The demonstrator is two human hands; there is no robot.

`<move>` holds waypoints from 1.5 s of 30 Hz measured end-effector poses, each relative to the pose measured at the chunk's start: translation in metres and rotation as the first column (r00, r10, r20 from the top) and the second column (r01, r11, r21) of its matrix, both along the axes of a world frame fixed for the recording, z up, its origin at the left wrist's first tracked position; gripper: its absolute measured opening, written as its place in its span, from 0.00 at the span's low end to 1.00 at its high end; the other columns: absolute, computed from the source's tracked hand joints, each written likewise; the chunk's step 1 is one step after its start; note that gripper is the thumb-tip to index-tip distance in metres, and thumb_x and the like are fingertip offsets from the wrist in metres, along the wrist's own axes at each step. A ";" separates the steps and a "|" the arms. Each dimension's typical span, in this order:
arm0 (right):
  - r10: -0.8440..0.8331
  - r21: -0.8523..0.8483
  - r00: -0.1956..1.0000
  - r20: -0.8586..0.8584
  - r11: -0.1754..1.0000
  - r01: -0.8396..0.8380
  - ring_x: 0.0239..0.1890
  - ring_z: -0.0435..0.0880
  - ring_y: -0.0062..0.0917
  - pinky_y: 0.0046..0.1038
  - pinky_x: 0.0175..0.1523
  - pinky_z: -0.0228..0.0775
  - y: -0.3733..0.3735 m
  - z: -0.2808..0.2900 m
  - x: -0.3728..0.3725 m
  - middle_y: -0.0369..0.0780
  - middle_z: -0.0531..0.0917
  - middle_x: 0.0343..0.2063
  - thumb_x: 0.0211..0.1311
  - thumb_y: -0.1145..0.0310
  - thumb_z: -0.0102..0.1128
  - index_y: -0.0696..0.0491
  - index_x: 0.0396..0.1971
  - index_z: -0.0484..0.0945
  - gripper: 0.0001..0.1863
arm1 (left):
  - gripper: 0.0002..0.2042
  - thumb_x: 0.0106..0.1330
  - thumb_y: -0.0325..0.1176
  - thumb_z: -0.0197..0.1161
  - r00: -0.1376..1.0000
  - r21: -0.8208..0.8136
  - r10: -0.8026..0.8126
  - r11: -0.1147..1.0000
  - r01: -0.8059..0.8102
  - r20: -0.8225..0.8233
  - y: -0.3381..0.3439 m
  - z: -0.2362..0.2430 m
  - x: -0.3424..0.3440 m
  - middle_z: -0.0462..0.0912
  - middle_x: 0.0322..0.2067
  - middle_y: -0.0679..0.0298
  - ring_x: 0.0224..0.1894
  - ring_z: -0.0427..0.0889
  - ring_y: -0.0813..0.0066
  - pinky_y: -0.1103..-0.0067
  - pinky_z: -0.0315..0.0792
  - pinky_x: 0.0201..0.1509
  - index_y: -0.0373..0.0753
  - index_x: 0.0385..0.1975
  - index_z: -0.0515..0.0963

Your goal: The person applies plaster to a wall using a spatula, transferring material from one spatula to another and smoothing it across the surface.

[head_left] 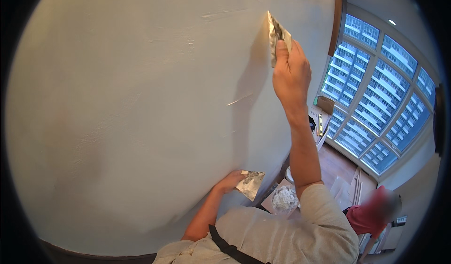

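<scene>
With my right arm raised, my right hand (292, 71) grips a metal putty knife (277, 33) whose blade edge meets the pale grey wall (155, 99) or lies very close to it. Low in front of my body, my left hand (230, 181) is closed on a second putty knife (252, 184), its broad blade smeared with grey-white filler. Ridges and thin streaks of filler mark the wall, one short white streak (239, 99) among them below the right hand. Both handles are mostly hidden by my fingers.
Below on the right lies a clear plastic bag with white material (285, 199). A cardboard box (324, 105) and a yellow spirit level (320, 124) are near the large window (376, 90). A person in a red shirt (371, 212) is at lower right.
</scene>
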State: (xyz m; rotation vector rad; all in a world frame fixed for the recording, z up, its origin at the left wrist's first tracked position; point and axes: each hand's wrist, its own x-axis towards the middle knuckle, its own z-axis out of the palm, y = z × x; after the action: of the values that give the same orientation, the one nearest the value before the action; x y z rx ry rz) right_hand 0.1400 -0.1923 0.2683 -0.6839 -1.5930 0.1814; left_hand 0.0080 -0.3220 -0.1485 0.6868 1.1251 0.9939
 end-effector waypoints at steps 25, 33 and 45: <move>-0.118 0.137 0.990 -0.081 0.982 0.128 0.50 0.81 0.45 0.41 0.53 0.74 -0.023 -0.092 -0.045 0.44 0.81 0.48 0.76 0.66 0.55 0.58 0.66 0.74 0.23 | 0.16 0.78 0.33 0.55 1.000 0.036 -0.027 0.999 0.027 -0.002 -0.006 0.001 -0.002 0.84 0.49 0.61 0.47 0.84 0.76 0.76 0.79 0.52 0.33 0.60 0.74; 0.261 0.446 0.953 0.152 0.842 -0.302 0.48 0.83 0.33 0.34 0.52 0.77 -0.160 -0.108 -0.042 0.40 0.83 0.49 0.58 0.76 0.63 0.58 0.55 0.85 0.23 | 0.20 0.77 0.35 0.57 0.950 0.477 0.229 0.873 -0.104 -0.213 -0.029 -0.021 0.007 0.85 0.50 0.65 0.46 0.85 0.77 0.77 0.80 0.48 0.32 0.64 0.73; -0.222 -0.239 0.939 -0.262 0.958 0.160 0.47 0.84 0.48 0.43 0.53 0.74 0.166 -0.118 0.036 0.49 0.84 0.44 0.82 0.55 0.44 0.58 0.56 0.79 0.22 | 0.15 0.77 0.32 0.52 0.996 0.044 -0.018 0.999 0.022 -0.084 -0.009 0.018 0.005 0.85 0.44 0.62 0.40 0.84 0.76 0.76 0.79 0.42 0.32 0.58 0.75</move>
State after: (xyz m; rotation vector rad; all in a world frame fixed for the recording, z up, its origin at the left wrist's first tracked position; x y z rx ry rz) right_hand 0.1756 -0.0265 0.1498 -0.9335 -1.2306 0.2979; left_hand 0.0125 -0.3309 -0.1307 0.7806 1.1699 0.9829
